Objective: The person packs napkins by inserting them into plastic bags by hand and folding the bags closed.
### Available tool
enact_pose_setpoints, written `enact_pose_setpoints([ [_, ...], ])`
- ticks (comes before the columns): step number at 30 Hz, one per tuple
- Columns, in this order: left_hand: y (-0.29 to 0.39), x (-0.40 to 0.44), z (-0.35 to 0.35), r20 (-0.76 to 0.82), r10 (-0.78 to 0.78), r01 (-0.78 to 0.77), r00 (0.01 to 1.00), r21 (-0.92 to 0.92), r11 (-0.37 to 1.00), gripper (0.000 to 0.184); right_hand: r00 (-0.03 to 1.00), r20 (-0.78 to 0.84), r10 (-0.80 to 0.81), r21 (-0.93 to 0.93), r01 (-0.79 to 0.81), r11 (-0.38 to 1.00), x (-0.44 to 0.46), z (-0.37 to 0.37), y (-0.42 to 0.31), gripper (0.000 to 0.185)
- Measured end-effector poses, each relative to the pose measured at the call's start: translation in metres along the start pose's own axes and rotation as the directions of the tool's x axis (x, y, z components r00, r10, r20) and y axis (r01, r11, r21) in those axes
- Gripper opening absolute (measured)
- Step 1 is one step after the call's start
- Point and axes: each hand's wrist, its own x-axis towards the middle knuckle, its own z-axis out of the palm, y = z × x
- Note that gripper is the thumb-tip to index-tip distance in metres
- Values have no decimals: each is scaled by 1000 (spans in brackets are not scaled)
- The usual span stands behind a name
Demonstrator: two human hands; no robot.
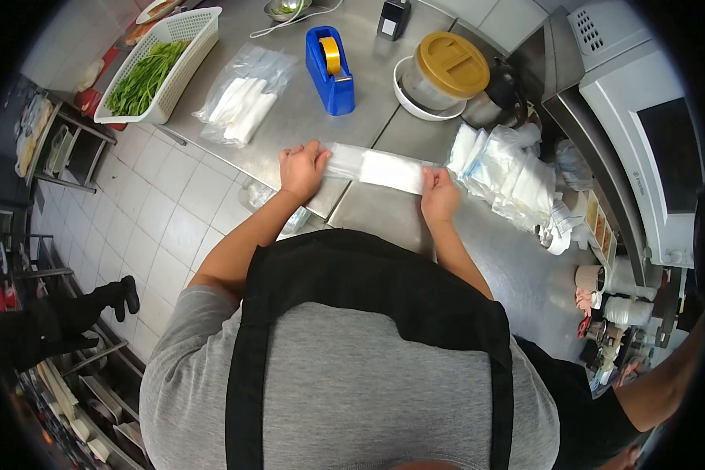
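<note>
A narrow clear plastic bag (343, 159) with a white folded packet, perhaps a napkin, (393, 171) inside is stretched between my hands over the steel counter. My left hand (301, 170) pinches the loose plastic end. At the packet's other end, my right hand (439, 193) grips the bag between thumb and fingers. Beyond my left hand lies a larger clear bag with several white rolled packets (243, 106). A blue tape dispenser (330, 74) with yellow tape stands farther back. Right of my right hand is a pile of white plastic-wrapped packets (509, 168).
A white basket of green vegetables (158, 70) sits at the counter's left edge. A yellow-lidded container (452, 66) in a white bowl stands at the back, and a microwave (650, 133) at right. Another person's arm (666, 376) shows lower right; another person's legs (78, 313) are at left.
</note>
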Motion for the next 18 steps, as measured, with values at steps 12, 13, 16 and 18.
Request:
enact_pose_setpoints([
  [12, 57, 66, 2, 286, 513, -464, 810, -222, 857, 28, 995, -10, -98, -88, 97, 991, 4, 4, 0, 30],
  [13, 54, 69, 9, 453, 414, -326, 789, -263, 908, 27, 995, 3, -101, -83, 101, 991, 9, 4, -1, 30],
  [16, 46, 61, 2, 598, 258, -32, 759, -361, 932, 24, 980, 116, -161, -14, 163, 987, 38, 4, -7, 28],
  [18, 44, 40, 14, 600, 171, 113, 781, -405, 907, 26, 963, 125, -239, 28, 238, 971, 57, 8, -11, 26],
])
